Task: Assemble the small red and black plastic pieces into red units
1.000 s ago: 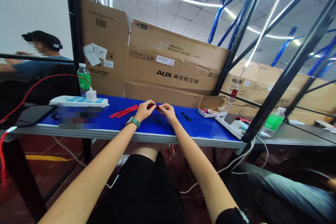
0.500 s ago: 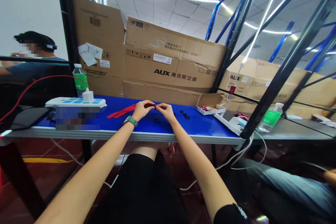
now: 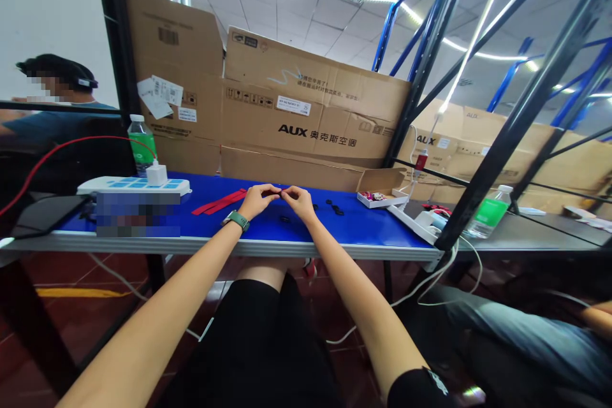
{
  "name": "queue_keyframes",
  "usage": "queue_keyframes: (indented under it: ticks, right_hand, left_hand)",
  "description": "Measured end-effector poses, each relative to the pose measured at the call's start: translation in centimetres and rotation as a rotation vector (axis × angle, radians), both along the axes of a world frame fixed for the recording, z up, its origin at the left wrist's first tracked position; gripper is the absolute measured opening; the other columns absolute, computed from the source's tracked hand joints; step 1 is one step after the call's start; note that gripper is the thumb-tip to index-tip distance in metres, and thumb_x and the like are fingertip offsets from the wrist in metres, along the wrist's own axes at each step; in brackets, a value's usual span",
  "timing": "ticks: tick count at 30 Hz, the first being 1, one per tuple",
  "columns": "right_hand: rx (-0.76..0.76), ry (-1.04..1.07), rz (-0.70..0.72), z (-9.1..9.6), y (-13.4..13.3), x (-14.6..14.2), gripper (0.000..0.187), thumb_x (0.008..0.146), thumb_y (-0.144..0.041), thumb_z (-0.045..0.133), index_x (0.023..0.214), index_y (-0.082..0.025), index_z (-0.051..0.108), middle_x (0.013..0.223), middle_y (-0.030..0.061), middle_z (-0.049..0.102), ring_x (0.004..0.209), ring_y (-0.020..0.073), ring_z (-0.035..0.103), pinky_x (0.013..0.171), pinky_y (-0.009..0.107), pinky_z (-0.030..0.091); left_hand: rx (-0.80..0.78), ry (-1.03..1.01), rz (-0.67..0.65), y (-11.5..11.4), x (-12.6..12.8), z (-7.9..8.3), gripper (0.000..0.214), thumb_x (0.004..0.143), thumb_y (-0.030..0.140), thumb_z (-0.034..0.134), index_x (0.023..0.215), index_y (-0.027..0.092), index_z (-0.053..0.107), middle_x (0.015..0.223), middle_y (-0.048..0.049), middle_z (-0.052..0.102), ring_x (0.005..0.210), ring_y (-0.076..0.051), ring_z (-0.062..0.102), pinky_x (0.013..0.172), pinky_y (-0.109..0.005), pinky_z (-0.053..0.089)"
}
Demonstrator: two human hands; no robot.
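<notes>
My left hand [image 3: 257, 200] and my right hand [image 3: 298, 201] meet over the blue tabletop [image 3: 258, 233]. Both are closed, thumb against fingers, around a small dark piece too little to name. Red fabric strips [image 3: 215, 203] lie flat beside my left hand. Just below the hands rests a small black piece [image 3: 285, 219], perhaps a plastic buckle part. Several more black pieces [image 3: 337, 210] are scattered to the right of my right hand.
A white power strip [image 3: 134, 186] with a plugged-in charger [image 3: 156, 173] and a green-labelled bottle [image 3: 142, 146] stand left. An open small box [image 3: 382, 199] sits right, near a rack post [image 3: 461, 204]. Cardboard [image 3: 306, 121] walls the back. A person [image 3: 67, 86] sits at left.
The view has shifted slightly, moving the scene a little left. My hands stay together at the same spot, with only a slight change of the fingers.
</notes>
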State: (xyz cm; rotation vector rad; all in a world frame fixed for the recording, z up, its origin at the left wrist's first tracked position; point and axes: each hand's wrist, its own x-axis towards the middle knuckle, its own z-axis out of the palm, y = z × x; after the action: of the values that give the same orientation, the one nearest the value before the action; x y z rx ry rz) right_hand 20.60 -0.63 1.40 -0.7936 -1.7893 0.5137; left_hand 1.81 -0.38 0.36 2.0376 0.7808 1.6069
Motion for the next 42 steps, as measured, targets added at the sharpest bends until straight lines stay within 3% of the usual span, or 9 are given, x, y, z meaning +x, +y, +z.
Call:
queue_keyframes:
  ticks: [8, 13, 15, 18, 23, 27, 34, 39, 42]
  right_hand:
    - [-0.183, 0.153, 0.171, -0.6, 1.2, -0.2, 0.041, 0.068, -0.053, 0.078, 0.087, -0.019, 0.066, 0.088, 0.0050, 0.073, 0.086, 0.0203, 0.069, 0.082, 0.033, 0.055]
    - [-0.339, 0.258, 0.204, -1.1, 1.4, -0.2, 0.045, 0.064, -0.052, 0.081, 0.091, -0.021, 0.062, 0.087, 0.0021, 0.071, 0.080, 0.0196, 0.069, 0.074, 0.034, 0.058]
    - [-0.334, 0.286, 0.189, -1.2, 1.7, -0.2, 0.043, 0.064, -0.050, 0.081, 0.090, -0.022, 0.062, 0.087, 0.0015, 0.070, 0.080, 0.0189, 0.068, 0.075, 0.034, 0.058]
    - [-0.298, 0.294, 0.174, -1.4, 2.1, -0.2, 0.039, 0.067, -0.049, 0.079, 0.087, -0.021, 0.062, 0.084, 0.0010, 0.069, 0.077, 0.0176, 0.067, 0.076, 0.033, 0.057]
    - [-0.252, 0.237, 0.162, -1.5, 2.2, -0.1, 0.038, 0.069, -0.052, 0.076, 0.087, -0.020, 0.065, 0.081, 0.0018, 0.069, 0.074, 0.0165, 0.065, 0.075, 0.030, 0.055]
    - [-0.201, 0.171, 0.139, -1.5, 2.2, -0.1, 0.040, 0.070, -0.054, 0.076, 0.086, -0.018, 0.068, 0.082, 0.0033, 0.071, 0.076, 0.0163, 0.066, 0.076, 0.029, 0.052]
    - [-0.330, 0.184, 0.177, -1.3, 1.8, -0.3, 0.051, 0.071, -0.068, 0.071, 0.080, -0.018, 0.065, 0.066, 0.0002, 0.066, 0.061, 0.0159, 0.063, 0.062, 0.028, 0.053]
    - [-0.376, 0.266, 0.350, -0.8, 0.7, -0.7, 0.048, 0.071, -0.060, 0.077, 0.091, -0.018, 0.065, 0.078, 0.0011, 0.068, 0.066, 0.0137, 0.063, 0.068, 0.028, 0.054]
    - [-0.391, 0.310, 0.354, -0.7, 0.7, -0.6, 0.048, 0.069, -0.056, 0.079, 0.094, -0.019, 0.064, 0.078, 0.0004, 0.067, 0.064, 0.0131, 0.062, 0.066, 0.028, 0.053]
  left_hand:
    - [-0.034, -0.031, 0.001, -0.4, 0.3, 0.1, 0.037, 0.069, 0.045, 0.082, 0.091, 0.016, 0.075, 0.093, -0.0104, 0.078, 0.087, -0.025, 0.073, 0.085, -0.039, 0.058]
    - [-0.016, 0.072, 0.067, -0.6, 0.2, 0.4, 0.034, 0.086, 0.048, 0.063, 0.093, 0.017, 0.077, 0.095, -0.0085, 0.078, 0.089, -0.023, 0.072, 0.083, -0.034, 0.056]
    - [-0.031, 0.085, 0.122, -0.4, 0.1, 0.5, 0.038, 0.092, 0.047, 0.053, 0.090, 0.017, 0.078, 0.094, -0.0081, 0.078, 0.090, -0.023, 0.072, 0.083, -0.034, 0.056]
    - [-0.039, 0.111, 0.183, -0.1, 0.0, 0.2, 0.034, 0.088, 0.044, 0.057, 0.086, 0.018, 0.078, 0.092, -0.0079, 0.078, 0.089, -0.024, 0.072, 0.083, -0.034, 0.055]
    - [-0.041, 0.123, 0.064, -0.1, 0.1, -0.1, 0.026, 0.078, 0.040, 0.069, 0.090, 0.017, 0.075, 0.090, -0.0072, 0.077, 0.083, -0.023, 0.072, 0.079, -0.033, 0.056]
    - [0.015, 0.191, 0.090, -0.9, 0.1, 0.3, 0.020, 0.080, 0.036, 0.069, 0.088, 0.018, 0.075, 0.087, -0.0052, 0.077, 0.080, -0.021, 0.071, 0.077, -0.031, 0.055]
    - [0.276, 0.406, 0.230, -1.5, 0.4, 0.9, 0.014, 0.089, 0.024, 0.057, 0.087, 0.019, 0.070, 0.089, -0.0057, 0.073, 0.084, -0.021, 0.066, 0.083, -0.032, 0.049]
    - [0.322, 0.426, 0.266, -1.5, 0.9, 0.8, 0.014, 0.091, 0.016, 0.047, 0.090, 0.020, 0.061, 0.090, -0.0077, 0.064, 0.086, -0.022, 0.061, 0.079, -0.033, 0.048]
    - [0.306, 0.412, 0.274, -1.4, 0.9, 0.8, 0.015, 0.091, 0.013, 0.044, 0.090, 0.020, 0.057, 0.090, -0.0074, 0.060, 0.082, -0.021, 0.059, 0.074, -0.033, 0.047]
